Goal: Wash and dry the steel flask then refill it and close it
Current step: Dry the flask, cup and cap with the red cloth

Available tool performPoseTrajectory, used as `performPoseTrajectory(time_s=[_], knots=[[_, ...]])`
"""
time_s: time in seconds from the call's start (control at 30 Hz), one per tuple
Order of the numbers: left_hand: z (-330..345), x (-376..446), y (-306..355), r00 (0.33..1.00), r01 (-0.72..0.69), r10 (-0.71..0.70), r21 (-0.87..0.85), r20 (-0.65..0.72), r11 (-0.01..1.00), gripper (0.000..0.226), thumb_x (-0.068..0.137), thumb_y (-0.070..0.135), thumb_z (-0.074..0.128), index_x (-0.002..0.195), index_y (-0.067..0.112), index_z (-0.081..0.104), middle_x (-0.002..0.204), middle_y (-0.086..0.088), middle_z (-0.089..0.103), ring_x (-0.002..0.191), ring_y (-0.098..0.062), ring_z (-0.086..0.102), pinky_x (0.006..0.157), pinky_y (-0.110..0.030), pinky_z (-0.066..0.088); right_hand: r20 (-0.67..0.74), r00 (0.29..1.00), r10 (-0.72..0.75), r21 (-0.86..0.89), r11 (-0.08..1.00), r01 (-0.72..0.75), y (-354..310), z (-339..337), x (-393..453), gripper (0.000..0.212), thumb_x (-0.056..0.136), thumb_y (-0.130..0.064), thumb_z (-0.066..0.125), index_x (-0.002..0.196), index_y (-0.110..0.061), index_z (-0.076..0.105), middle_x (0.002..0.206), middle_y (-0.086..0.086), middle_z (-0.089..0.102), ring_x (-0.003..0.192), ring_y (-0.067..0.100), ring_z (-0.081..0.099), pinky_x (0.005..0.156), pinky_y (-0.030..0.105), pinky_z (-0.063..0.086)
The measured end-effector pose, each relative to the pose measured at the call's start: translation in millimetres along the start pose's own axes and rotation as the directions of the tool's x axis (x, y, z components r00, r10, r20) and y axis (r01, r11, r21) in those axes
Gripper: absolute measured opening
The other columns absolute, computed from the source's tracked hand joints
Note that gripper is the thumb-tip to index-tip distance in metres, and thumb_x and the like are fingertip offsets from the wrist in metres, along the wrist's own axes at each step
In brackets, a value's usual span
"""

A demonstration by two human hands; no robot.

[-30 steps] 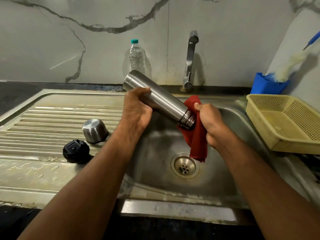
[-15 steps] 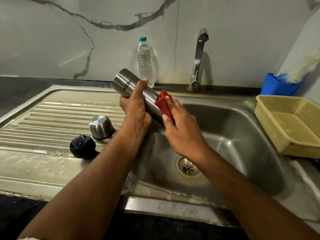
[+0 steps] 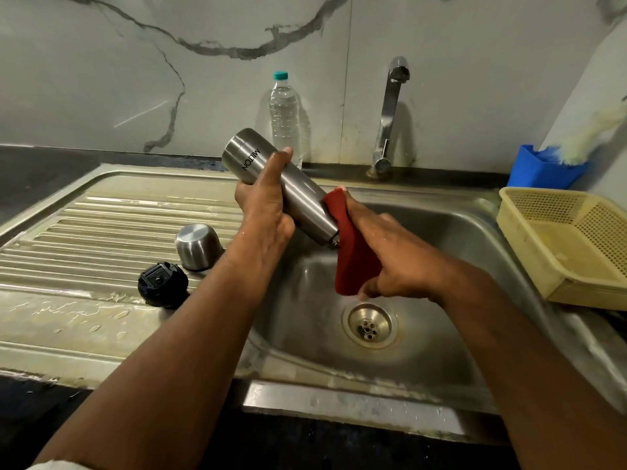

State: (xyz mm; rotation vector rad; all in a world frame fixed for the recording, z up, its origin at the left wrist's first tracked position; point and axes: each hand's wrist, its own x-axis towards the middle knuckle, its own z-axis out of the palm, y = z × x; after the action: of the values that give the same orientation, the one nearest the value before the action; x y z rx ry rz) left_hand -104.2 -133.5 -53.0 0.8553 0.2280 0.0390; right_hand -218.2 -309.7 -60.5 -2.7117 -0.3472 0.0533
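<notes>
Steel flask (image 3: 298, 195) clasped by left fingers (image 3: 283, 157).

The sink basin (image 3: 441, 252) at centre right lies open around the drain (image 3: 369, 325). At centre left, 2 caps crowd the draining board (image 3: 101, 232): steel cup (image 3: 196, 245), black stopper (image 3: 163, 284).

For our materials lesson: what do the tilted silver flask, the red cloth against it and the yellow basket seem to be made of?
Tilted silver flask: brushed steel, by its soft grey sheen.
Red cloth: probably a soft woven fabric; it folds and hangs limp.
Yellow perforated basket: looks like moulded plastic, matte, with regular holes.
</notes>
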Motion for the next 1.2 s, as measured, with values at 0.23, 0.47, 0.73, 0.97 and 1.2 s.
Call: performPoseTrajectory(time_s=[0.23, 0.47, 0.73, 0.97, 1.2], knots=[[5.9, -2.6, 1.9, 0.995, 0.09, -0.089, -0.033, 0.032, 0.995, 0.079, 0.059, 0.018, 0.099, 0.127, 0.006, 0.062, 0.109, -0.017, 0.076, 0.095, -0.036, 0.078, 0.081, -0.061, 0.063, -0.365, 0.923, -0.122, -0.17, 0.983, 0.063, -0.7, 10.8, 14.8, 0.136, 0.068, -0.068, 0.082, 0.165, -0.019, 0.001, 0.158, 0.005, 0.036, 0.14, 0.024, 0.037, 0.117, 0.044, 0.034], [12.4, -13.1, -4.6, 0.972, -0.078, 0.073, 0.014, 0.224, 0.997, 0.078, 0.068, 0.012, 0.092, 0.136, 0.0, 0.055, 0.106, -0.018, 0.072, 0.094, -0.034, 0.074, 0.082, -0.051, 0.065, -0.429, 0.886, 0.176, 0.33, 0.943, -0.027, -0.9, 23.8, 20.5, 0.1, 0.057, -0.052, 0.097, 0.141, -0.028, 0.049, 0.122, -0.008, 0.065, 0.103, 0.009, 0.066, 0.086, 0.026, 0.057], [2.4, -22.8, -5.6, 0.651, -0.024, -0.005, 0.028, 0.759, 0.999, 0.029, 0.072, 0.02, 0.067, 0.096, 0.019, 0.083, 0.092, -0.005, 0.073, 0.085, -0.022, 0.069, 0.086, -0.04, 0.055, 0.234, 0.958, -0.166, 0.921, 0.354, -0.163, 17.4, 20.2, 6.7, 0.067, 0.077, 0.008, 0.076, 0.139, -0.004, 0.054, 0.118, 0.022, 0.068, 0.111, 0.034, 0.067, 0.094, 0.045, 0.057], [18.5, -29.6, -1.3, 0.938, -0.139, 0.148, -0.051, 0.314, 0.989, 0.071, 0.071, 0.007, 0.085, 0.133, -0.01, 0.054, 0.102, -0.023, 0.066, 0.085, -0.033, 0.07, 0.076, -0.046, 0.062, -0.144, 0.952, 0.269, 0.769, 0.636, -0.063, 1.6, 24.2, 18.9, 0.075, 0.061, -0.005, 0.093, 0.126, -0.025, 0.061, 0.108, 0.002, 0.07, 0.099, 0.025, 0.071, 0.079, 0.035, 0.062], [18.7, -27.7, -3.8, 0.983, -0.159, 0.164, -0.063, 0.084, 0.985, 0.063, 0.07, 0.008, 0.089, 0.124, 0.003, 0.058, 0.105, -0.018, 0.071, 0.091, -0.035, 0.074, 0.086, -0.057, 0.064, -0.446, 0.823, 0.351, 0.388, 0.905, -0.175, -11.7, 27.5, 23.2, 0.098, 0.05, -0.029, 0.096, 0.138, -0.033, 0.054, 0.115, -0.006, 0.069, 0.098, 0.017, 0.068, 0.084, 0.036, 0.06]])
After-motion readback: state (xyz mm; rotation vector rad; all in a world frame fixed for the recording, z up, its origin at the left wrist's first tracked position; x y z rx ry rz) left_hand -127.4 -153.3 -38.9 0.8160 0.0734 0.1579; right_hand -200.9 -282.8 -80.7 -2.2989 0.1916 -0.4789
